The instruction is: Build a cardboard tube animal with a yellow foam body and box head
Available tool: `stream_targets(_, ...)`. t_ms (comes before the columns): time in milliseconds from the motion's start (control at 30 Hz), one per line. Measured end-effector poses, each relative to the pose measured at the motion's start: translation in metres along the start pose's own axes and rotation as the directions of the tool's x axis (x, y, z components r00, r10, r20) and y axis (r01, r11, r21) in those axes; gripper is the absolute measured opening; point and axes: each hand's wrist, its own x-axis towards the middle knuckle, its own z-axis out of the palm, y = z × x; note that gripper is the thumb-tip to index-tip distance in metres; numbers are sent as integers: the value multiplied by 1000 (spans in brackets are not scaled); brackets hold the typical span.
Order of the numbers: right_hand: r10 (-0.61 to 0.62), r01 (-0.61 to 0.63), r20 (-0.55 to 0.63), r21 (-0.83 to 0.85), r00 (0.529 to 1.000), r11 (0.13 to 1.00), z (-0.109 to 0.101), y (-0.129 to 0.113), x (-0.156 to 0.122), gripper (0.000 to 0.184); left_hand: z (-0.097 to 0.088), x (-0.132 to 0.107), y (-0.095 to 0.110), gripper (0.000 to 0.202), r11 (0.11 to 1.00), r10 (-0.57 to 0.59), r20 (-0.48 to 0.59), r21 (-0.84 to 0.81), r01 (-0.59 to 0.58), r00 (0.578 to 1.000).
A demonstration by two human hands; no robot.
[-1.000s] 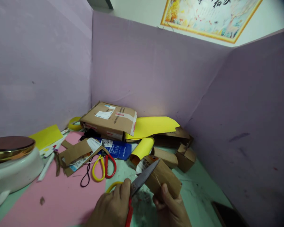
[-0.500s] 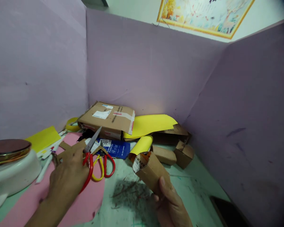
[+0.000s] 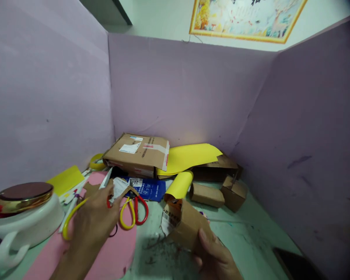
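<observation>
My left hand (image 3: 96,217) is closed around a pair of scissors (image 3: 105,179). The blade points up and away, a yellow handle loop sticks out to the left of the hand, and a bit of red shows at the fingers. Beneath this hand lies pink paper (image 3: 119,249). A second pair of scissors, with one yellow and one red handle (image 3: 141,212), lies just right of the hand. My right hand (image 3: 214,252) grips a small folded cardboard box (image 3: 189,225), its open end tilted toward the left. Printing and a barcode mark the box's inner flap.
Behind are a large cardboard box (image 3: 137,151), yellow paper (image 3: 192,157), a yellow roll (image 3: 179,186), and two small cardboard pieces (image 3: 207,195). A blue packet (image 3: 151,189) lies mid-table. A white lidded jar (image 3: 32,225) stands left. Lilac walls (image 3: 186,89) enclose the table.
The scissors in my left hand have turned, so a yellow loop now shows on the left. The small box in my right hand has turned slightly. The whole view has shifted a little.
</observation>
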Motion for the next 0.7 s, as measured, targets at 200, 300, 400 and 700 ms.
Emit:
stream_targets(200,176,-177,-21,-86,984,980,-2,11,-3,53,22,-36,29,23,786,316,322,-616,-56,893)
stream_targets(300,174,-172,7,-128,985,977,1,13,-7,49,26,-39,29,10,804,384,271,-569,-175,883)
stream_targets(400,193,-184,36,-167,981,969,7,11,-10,41,25,-38,28,15,767,443,202,-590,-252,874)
stream_targets(700,108,-111,-30,-158,994,981,9,7,-9,43,34,-42,21,35,604,314,280,-796,36,907)
